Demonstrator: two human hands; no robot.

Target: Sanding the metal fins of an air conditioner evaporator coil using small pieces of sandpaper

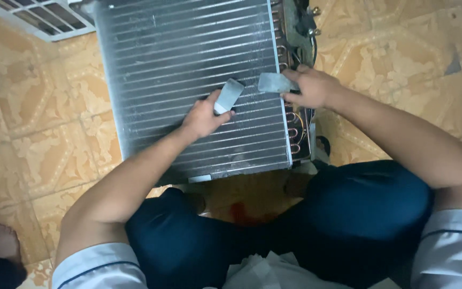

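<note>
Aluminium fins of the air-conditioner coil [188,80] lie flat on the patterned tile floor [38,118], between the squatting person's knees. Work looks under way, with no finished patch clearly distinguishable. The left hand [201,119] pinches a small grey strip [229,95] against the fins; the right hand [312,88] grips another grey piece [274,82] at the coil's edge, beside the copper tube bends [295,126].

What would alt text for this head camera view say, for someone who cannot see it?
Seen from above, a crouching person holds a small grey flat piece in each hand, left hand and right hand, over a finned metal coil unit lying on a patterned tile floor. Copper tube bends line the unit's right edge.
</note>
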